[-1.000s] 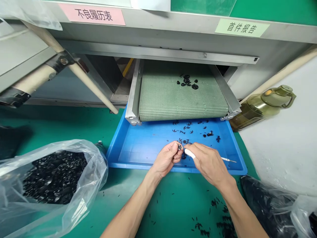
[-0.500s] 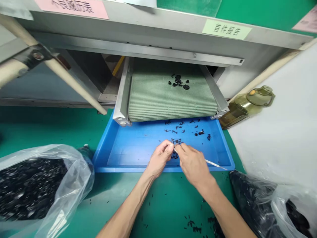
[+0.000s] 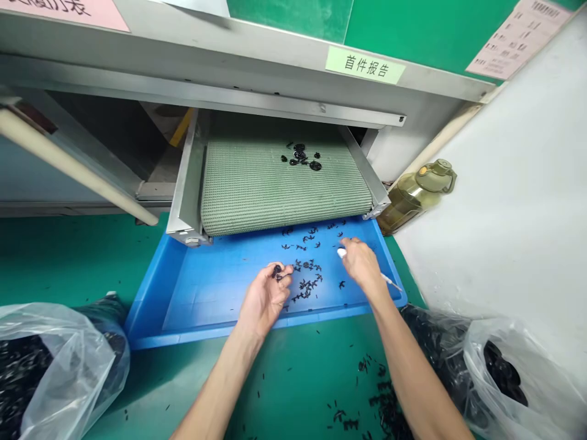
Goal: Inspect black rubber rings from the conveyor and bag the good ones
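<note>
My left hand point(image 3: 265, 296) is over the blue tray point(image 3: 206, 287), palm turned up, its curled fingers around small black plastic parts point(image 3: 277, 271). Above the tray's right side, my right hand point(image 3: 361, 261) grips a slim white tool point(image 3: 391, 282). A rounded white end sticks out by the fingertips, and a thin pointed end shows behind the hand. The fingers reach down near scattered black bits. Between the hands, many small black branched scraps point(image 3: 308, 286) lie on the tray floor.
A green ribbed conveyor belt point(image 3: 284, 195) ends over the tray, with several black parts point(image 3: 300, 154) on it. Clear bags of black pieces stand left point(image 3: 68, 366) and right point(image 3: 477, 360). An olive bottle point(image 3: 415, 194) leans by the wall. More scraps point(image 3: 389, 409) lie on the green tabletop.
My hands, together before, have moved apart. The right has gone right and forward with the tool; the left has turned palm up with black parts showing. The camera view has shifted.
</note>
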Action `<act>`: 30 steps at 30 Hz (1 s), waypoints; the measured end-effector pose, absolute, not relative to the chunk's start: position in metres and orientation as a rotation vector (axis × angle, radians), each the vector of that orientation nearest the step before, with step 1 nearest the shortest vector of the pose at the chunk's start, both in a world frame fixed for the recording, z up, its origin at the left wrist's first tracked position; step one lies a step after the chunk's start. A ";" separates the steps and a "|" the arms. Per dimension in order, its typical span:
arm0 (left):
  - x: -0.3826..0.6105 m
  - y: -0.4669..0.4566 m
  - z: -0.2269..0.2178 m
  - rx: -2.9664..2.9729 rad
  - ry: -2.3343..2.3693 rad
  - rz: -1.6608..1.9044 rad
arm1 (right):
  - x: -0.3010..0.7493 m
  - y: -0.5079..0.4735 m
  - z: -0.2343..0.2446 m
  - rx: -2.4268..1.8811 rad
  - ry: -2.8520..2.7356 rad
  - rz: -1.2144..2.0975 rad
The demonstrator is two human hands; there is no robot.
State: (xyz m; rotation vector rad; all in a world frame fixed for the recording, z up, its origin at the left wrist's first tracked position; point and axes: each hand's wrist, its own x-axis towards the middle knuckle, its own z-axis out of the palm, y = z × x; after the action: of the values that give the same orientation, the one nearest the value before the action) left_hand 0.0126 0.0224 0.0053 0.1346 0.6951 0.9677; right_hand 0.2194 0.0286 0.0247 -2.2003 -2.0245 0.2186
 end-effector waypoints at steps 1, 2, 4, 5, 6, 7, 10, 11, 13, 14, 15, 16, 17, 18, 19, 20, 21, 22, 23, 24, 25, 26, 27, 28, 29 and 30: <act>0.010 0.024 0.005 0.055 0.650 0.943 | 0.229 0.034 0.021 -2.202 -2.035 0.221; 0.008 0.026 0.004 -0.007 0.620 0.930 | 0.236 0.038 0.017 -2.194 -2.049 0.235; 0.006 0.028 0.003 -0.076 0.602 0.946 | 0.243 0.044 0.011 -2.162 -2.080 0.269; 0.006 0.028 0.003 -0.078 0.615 0.964 | 0.243 0.045 0.009 -2.138 -2.093 0.290; 0.006 0.027 0.003 -0.057 0.640 0.981 | 0.240 0.045 0.009 -2.111 -2.109 0.313; 0.007 0.026 0.003 -0.018 0.670 0.987 | 0.237 0.043 0.010 -2.069 -2.122 0.347; 0.014 0.020 0.006 0.168 0.767 0.934 | 0.217 0.030 0.021 -1.832 -2.097 0.498; 0.017 0.018 0.007 0.246 0.785 0.910 | 0.209 0.024 0.027 -1.740 -2.071 0.544; 0.022 0.015 0.006 0.403 0.791 0.885 | 0.193 0.011 0.038 -1.604 -2.033 0.605; 0.023 0.013 0.006 0.470 0.780 0.883 | 0.185 0.005 0.043 -1.571 -2.038 0.626; 0.024 0.012 0.005 0.518 0.761 0.882 | 0.178 0.000 0.048 -1.553 -2.052 0.645; 0.024 0.011 0.003 0.543 0.740 0.881 | 0.173 -0.004 0.052 -1.543 -2.071 0.665; 0.023 0.011 0.002 0.549 0.722 0.877 | 0.169 -0.007 0.054 -1.535 -2.096 0.684; 0.022 0.010 0.001 0.543 0.706 0.876 | 0.166 -0.009 0.056 -1.528 -2.121 0.693; 0.020 0.011 0.000 0.532 0.690 0.879 | 0.165 -0.011 0.057 -1.521 -2.148 0.690; 0.019 0.011 -0.001 0.521 0.676 0.885 | 0.166 -0.012 0.057 -1.520 -2.174 0.674; 0.018 0.011 -0.001 0.514 0.662 0.889 | 0.168 -0.013 0.057 -1.524 -2.201 0.645; 0.018 0.010 0.000 0.513 0.651 0.896 | 0.170 -0.014 0.055 -1.538 -2.225 0.604; 0.017 0.010 0.000 0.516 0.642 0.903 | 0.173 -0.014 0.053 -1.558 -2.244 0.554; 0.017 0.010 0.000 0.522 0.637 0.909 | 0.176 -0.015 0.051 -1.579 -2.258 0.501; 0.018 0.009 0.001 0.528 0.635 0.913 | 0.178 -0.016 0.048 -1.595 -2.268 0.448; 0.018 0.009 0.001 0.533 0.638 0.917 | 0.179 -0.017 0.046 -1.604 -2.272 0.400; 0.019 0.008 0.001 0.537 0.645 0.921 | 0.179 -0.018 0.045 -1.606 -2.275 0.358; 0.020 0.008 0.001 0.540 0.655 0.923 | 0.179 -0.019 0.043 -1.605 -2.279 0.324; 0.020 0.008 0.001 0.540 0.667 0.926 | 0.178 -0.020 0.043 -1.601 -2.290 0.297; 0.021 0.008 0.000 0.539 0.680 0.932 | 0.177 -0.021 0.042 -1.600 -2.305 0.272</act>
State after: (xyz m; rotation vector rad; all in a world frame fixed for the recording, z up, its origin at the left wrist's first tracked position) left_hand 0.0206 0.0082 0.0003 0.5390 0.6803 0.9325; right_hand 0.1766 -0.0208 0.0423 -1.5998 -2.3053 0.2716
